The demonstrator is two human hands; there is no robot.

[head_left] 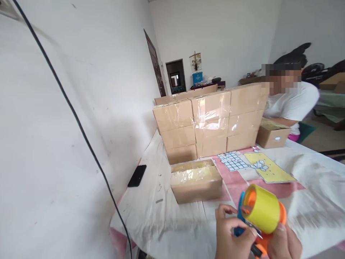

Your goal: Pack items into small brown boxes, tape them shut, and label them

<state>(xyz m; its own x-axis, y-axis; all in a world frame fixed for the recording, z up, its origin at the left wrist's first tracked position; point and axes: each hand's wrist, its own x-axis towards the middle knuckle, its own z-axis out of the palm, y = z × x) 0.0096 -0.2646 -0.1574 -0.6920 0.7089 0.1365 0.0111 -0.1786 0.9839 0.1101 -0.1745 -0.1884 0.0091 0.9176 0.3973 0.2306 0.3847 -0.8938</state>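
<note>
A tape dispenser (282,213) with orange and blue parts carries a wide roll of yellow tape (265,210), held up over the near right part of the table. My right hand (285,241) is closed round its orange body, below the roll. On the other side my left hand (233,233) is closed at the blue parts, with thumb and fingers by the metal edge; whether it also pinches the tape's end I cannot tell. Just beyond, to the left, a small cardboard box (198,192) sits on the cloth with clear tape over its top.
Taped cardboard boxes (210,122) form a stacked wall at the back. Label sheets, one blue-lined (237,167) and one yellow (277,172), lie before it. A phone (137,176) rests at left. A black cable (81,126) hangs along the wall. Another person (293,100) sits behind an open box (272,136).
</note>
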